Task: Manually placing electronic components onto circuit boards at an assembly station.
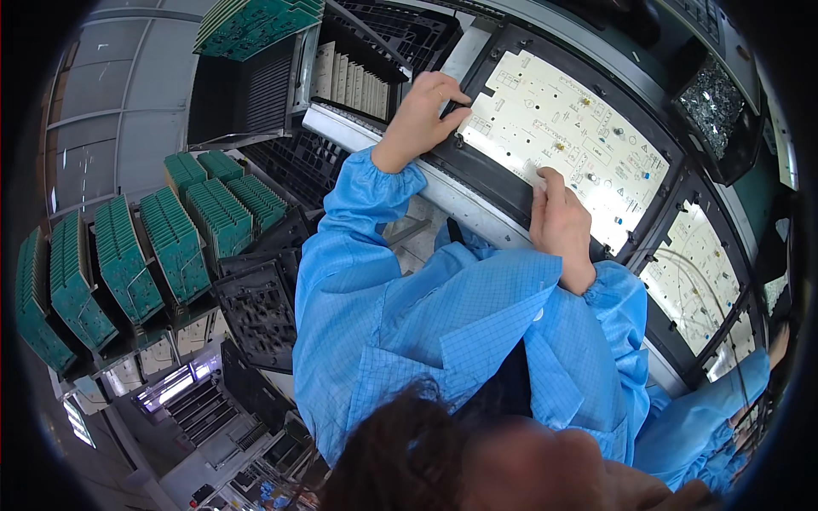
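Bright, even light falls on the cream circuit board [567, 136] right up to the edges of its black frame [487, 179]. A white panel [78, 423] glares; the person's head [520, 464] blurs. Straight edges bend toward a black fisheye rim.

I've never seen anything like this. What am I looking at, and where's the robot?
There's no robot here: these are a person's own bare hands, in a blue coat. The single picture comes from a wide fisheye camera on their head, looking down, so straight edges look bent.

In front lies a cream circuit board in a black frame. The left hand is at its left end, the right hand at its near edge. Neither lifts it; whether the fingers grip it is hard to tell.

Stacks of green boards stand at the left, and another person's blue sleeve shows at lower right.
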Demonstrator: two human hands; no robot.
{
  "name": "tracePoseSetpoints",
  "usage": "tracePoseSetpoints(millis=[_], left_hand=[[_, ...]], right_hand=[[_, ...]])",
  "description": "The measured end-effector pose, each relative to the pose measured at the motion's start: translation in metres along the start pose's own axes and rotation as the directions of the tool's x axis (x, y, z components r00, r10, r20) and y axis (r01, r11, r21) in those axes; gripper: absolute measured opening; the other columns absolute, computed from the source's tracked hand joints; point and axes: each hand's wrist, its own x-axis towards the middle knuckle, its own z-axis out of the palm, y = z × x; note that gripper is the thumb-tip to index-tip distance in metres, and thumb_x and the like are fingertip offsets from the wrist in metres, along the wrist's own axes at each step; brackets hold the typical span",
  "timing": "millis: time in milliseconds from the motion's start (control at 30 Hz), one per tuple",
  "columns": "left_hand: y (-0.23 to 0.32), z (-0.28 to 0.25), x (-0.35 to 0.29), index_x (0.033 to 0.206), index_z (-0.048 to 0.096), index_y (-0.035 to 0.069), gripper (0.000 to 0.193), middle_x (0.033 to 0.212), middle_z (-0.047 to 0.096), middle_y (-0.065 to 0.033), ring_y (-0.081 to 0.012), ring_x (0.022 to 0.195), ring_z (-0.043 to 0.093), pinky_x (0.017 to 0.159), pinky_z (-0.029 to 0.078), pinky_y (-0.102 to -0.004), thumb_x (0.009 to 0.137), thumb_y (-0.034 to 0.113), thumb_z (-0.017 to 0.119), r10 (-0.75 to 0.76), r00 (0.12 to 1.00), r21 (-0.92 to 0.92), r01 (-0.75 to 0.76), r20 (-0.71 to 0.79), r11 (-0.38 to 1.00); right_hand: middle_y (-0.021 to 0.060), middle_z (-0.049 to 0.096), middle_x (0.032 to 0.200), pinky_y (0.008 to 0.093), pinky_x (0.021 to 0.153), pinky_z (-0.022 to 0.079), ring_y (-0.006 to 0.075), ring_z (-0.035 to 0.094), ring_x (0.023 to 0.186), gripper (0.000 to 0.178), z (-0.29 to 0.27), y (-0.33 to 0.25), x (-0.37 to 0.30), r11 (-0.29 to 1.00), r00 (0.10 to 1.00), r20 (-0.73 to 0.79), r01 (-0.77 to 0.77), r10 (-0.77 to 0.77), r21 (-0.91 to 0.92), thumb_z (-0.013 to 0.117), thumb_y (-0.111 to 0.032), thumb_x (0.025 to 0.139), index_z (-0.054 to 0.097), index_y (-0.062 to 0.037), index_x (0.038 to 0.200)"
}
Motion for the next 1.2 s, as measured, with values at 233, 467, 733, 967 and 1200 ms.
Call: tracePoseSetpoints(millis=[233, 467, 733, 967, 1200], left_hand=[[-0.010, -0.007, 0.015, 0.093, 0.070, 0.004, 0.017, 0.102, 0.063, -0.0092, -0.0267, 0.093, 0.062, 0.080, 0.051, -0.0335, 0.077, 0.006, 0.076, 0.083, 0.972, -0.070, -0.069, 0.219, 0.995], [-0.011, 0.008, 0.070, 0.104, 0.070, 0.006, 0.037, 0.095, 0.061, -0.0099, -0.0271, 0.089, 0.057, 0.082, 0.049, -0.0349, 0.074, 0.024, 0.081, -0.088, 0.980, -0.050, 0.099, 0.176, 0.994], [-0.043, 0.033, 0.089, 0.094, 0.072, 0.008, 0.017, 0.101, 0.062, -0.0070, -0.0278, 0.102, 0.054, 0.089, 0.046, -0.0372, 0.079, 0.015, 0.076, 0.182, 0.975, 0.124, -0.197, 0.125, 0.973], [-0.027, 0.031, 0.112, 0.102, 0.073, 0.009, 0.022, 0.109, 0.065, -0.0094, -0.0288, 0.109, 0.054, 0.096, 0.045, -0.0375, 0.082, 0.018, 0.073, 0.188, 0.971, 0.180, -0.213, 0.148, 0.960], [-0.028, 0.063, 0.131, 0.099, 0.072, 0.008, 0.018, 0.103, 0.067, -0.0104, -0.0302, 0.102, 0.062, 0.090, 0.050, -0.0382, 0.083, 0.015, 0.070, 0.156, 0.982, 0.238, -0.178, 0.110, 0.955]], right_hand=[[0.0211, 0.065, 0.085, 0.0459, 0.068, 0.052, 0.0393, 0.064, 0.078, 0.027, -0.012, 0.005, -0.001, 0.987, 0.991, 0.113, -0.089, 0.073, 0.135, 0.057, -0.016, 0.095, 0.052, -0.0051, 0.118], [0.0218, 0.065, 0.085, 0.0461, 0.068, 0.051, 0.0396, 0.064, 0.077, 0.024, -0.012, 0.008, -0.004, 0.986, 0.996, 0.085, -0.053, 0.040, 0.157, 0.057, -0.014, 0.094, 0.054, -0.0051, 0.117], [0.0216, 0.067, 0.092, 0.0413, 0.072, 0.053, 0.0383, 0.066, 0.082, 0.018, -0.017, 0.013, -0.003, 0.974, 0.998, 0.056, -0.008, -0.005, 0.227, 0.060, -0.010, 0.093, 0.061, -0.0045, 0.110], [0.0215, 0.067, 0.090, 0.0420, 0.072, 0.053, 0.0389, 0.066, 0.082, 0.017, -0.019, 0.012, -0.001, 0.966, 0.997, 0.071, -0.027, 0.009, 0.257, 0.061, -0.009, 0.092, 0.061, -0.0044, 0.108], [0.0207, 0.067, 0.090, 0.0427, 0.072, 0.052, 0.0391, 0.065, 0.082, 0.016, -0.018, 0.017, -0.001, 0.962, 0.997, 0.071, -0.033, 0.015, 0.271, 0.061, -0.010, 0.092, 0.062, -0.0052, 0.107]])
